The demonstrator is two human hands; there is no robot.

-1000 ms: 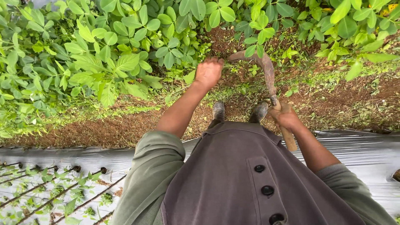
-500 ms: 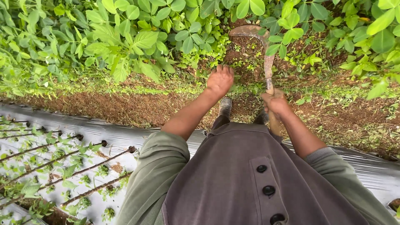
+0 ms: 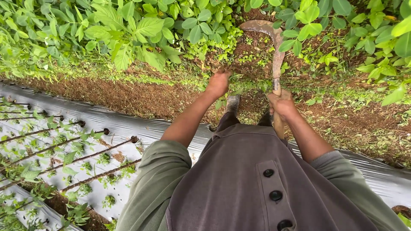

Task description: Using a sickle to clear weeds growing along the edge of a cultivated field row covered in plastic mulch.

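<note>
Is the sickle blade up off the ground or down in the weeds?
Down: the sickle blade's curved tip lies on soil among weeds, handle in the right hand.

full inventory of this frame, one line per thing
sickle: 1, rusty curved blade, wooden handle, top centre, over soil
weeds: patch, light green, at blade and left hand
leafy plants: many, green, along top
soil strip: 1, red-brown, middle
plastic mulch: sheet, silver-grey, lower left, with planting holes
stakes: several, thin, brown, on mulch
boots: 2, dark, centre
left hand: in weeds
right hand: gripping sickle handle
</note>
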